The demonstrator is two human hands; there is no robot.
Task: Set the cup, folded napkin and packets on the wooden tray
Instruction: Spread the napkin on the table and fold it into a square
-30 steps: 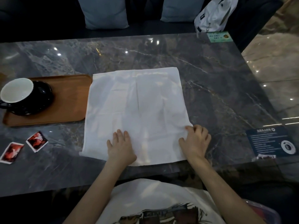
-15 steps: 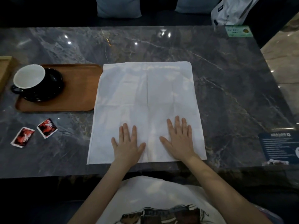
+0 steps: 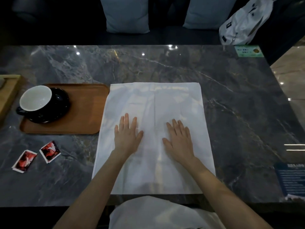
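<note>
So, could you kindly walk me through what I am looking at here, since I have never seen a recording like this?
There is no machine: a person wears a camera on the head, looking forward and down at their own bare arms. Both palms lie flat on a white napkin spread open on a dark marble table: the left hand and the right hand. Neither has a grip on anything. To the left sits a wooden tray with a cup on a black saucer. Two red packets lie on the table in front of the tray.
</note>
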